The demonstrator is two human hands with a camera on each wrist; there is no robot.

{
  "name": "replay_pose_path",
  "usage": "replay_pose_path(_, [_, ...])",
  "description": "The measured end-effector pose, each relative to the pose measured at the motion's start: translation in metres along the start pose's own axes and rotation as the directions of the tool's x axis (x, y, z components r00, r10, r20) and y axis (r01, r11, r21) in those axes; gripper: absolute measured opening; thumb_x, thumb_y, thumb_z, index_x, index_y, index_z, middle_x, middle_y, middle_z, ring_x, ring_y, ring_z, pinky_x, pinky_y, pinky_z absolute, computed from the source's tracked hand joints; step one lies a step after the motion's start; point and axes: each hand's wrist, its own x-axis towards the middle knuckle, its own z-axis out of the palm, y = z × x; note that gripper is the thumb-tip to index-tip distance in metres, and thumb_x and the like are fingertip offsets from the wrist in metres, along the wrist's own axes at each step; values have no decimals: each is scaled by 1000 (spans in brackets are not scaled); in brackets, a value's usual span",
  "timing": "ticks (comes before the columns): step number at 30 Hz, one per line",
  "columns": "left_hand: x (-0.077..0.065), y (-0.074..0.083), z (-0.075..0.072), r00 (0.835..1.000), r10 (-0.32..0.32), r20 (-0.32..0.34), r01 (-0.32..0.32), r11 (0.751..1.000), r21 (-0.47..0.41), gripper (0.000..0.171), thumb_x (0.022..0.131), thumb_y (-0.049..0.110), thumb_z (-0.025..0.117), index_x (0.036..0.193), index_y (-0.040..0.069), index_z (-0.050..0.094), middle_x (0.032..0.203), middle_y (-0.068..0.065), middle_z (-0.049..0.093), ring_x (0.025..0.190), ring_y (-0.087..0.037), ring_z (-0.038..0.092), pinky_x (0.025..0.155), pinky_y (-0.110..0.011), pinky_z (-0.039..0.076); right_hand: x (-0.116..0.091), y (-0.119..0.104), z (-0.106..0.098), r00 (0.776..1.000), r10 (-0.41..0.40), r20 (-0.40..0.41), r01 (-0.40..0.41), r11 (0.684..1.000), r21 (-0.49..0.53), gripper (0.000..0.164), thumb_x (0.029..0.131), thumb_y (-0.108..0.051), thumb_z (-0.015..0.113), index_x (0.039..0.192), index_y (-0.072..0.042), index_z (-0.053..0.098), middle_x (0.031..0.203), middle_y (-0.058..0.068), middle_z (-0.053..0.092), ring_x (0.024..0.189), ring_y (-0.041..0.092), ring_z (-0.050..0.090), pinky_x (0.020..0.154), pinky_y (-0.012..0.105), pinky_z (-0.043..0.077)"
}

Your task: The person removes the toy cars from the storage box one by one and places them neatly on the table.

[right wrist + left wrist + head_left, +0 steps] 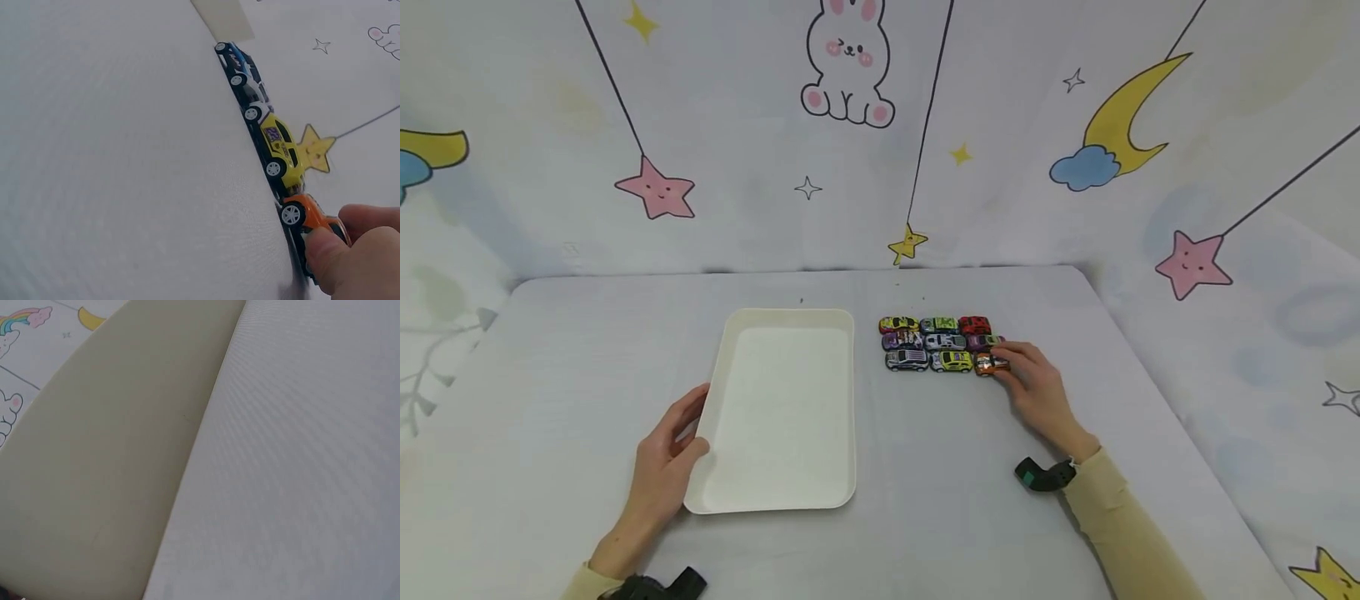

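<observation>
An off-white, shallow rectangular tray [775, 417] lies on the table. My left hand [658, 467] holds its left edge, thumb over the rim and the other fingers at the outer side. In the left wrist view the tray's wall [119, 437] fills the left part, while that hand is out of sight. To the tray's right, my right hand [1037, 392] pinches an orange toy car [312, 209] between thumb and fingers. This car is at the near right corner of a tight block of small toy cars, right beside a yellow toy car [951, 361].
Several other toy cars stand in rows, among them a silver one [907, 359], a red one [975, 324] and a green one [940, 324]. A white cloth [910, 467] covers the table. Behind it hangs a backdrop [737, 108] with cartoon drawings.
</observation>
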Motion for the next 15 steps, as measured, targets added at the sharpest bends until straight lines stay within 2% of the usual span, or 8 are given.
replay_pose_path(6, [0,-3,-3,1000,-24,11,24,1000,14,71,82,-16,46,148,12,49,143,-21,54,124,10,50,91,-4,44,0,4,4,999,-53,-10,53,998,-17,40,74,15,76,112,4,71,116,18,66,110,34,59,105,11,36])
replay_pose_path(15, [2,-3,-1,1000,-24,10,24,1000,4,70,82,-17,45,147,10,49,143,-21,54,125,9,51,92,-5,44,0,1,1,1000,-4,-1,4,1000,11,43,75,11,78,116,2,70,121,18,65,115,32,58,105,10,36])
